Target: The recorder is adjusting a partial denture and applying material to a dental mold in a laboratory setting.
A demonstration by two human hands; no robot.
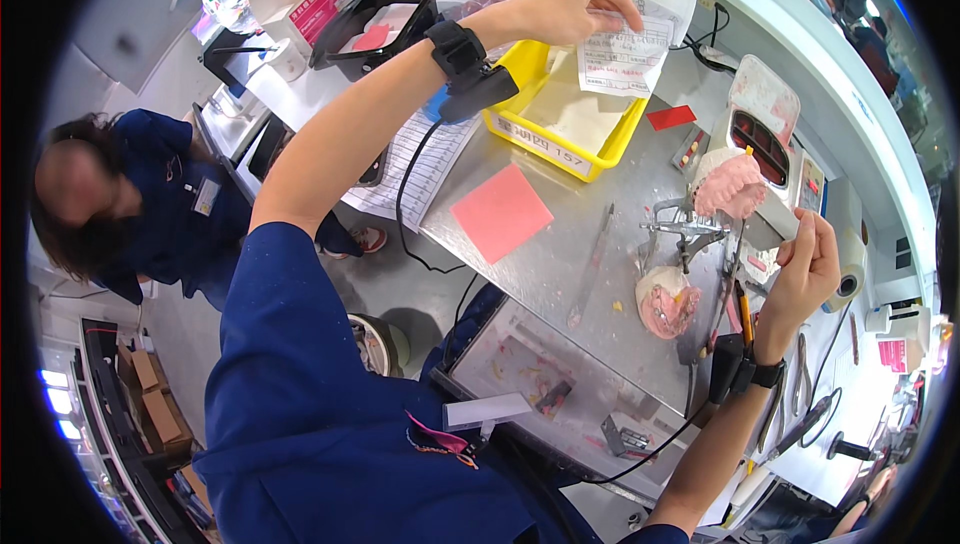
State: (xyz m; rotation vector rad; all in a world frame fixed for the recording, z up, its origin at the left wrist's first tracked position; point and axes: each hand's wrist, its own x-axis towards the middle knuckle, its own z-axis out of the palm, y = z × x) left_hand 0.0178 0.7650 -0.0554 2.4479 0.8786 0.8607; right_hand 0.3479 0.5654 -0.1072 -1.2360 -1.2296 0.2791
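At the far side of the bench, my left hand (573, 10) is closed, fingertips on a printed paper slip (628, 56) that hangs over the yellow tray (560, 151). To the right, the fingers of my right hand (812, 266) pinch the edge of a flat grey piece (768, 222), whose kind I cannot make out. Beside that piece, a pink dental model (728, 184) stands on a metal articulator (688, 229). Nearer to me lies a second dental model (665, 302) with pink wax on a pale base.
A square pink wax sheet (502, 212) and a thin knife-like tool (592, 264) lie on the metal bench. An open white case (768, 109) stands behind the articulator. Below the bench edge, a drawer (540, 364) is pulled out. Another person (150, 194) is at the left.
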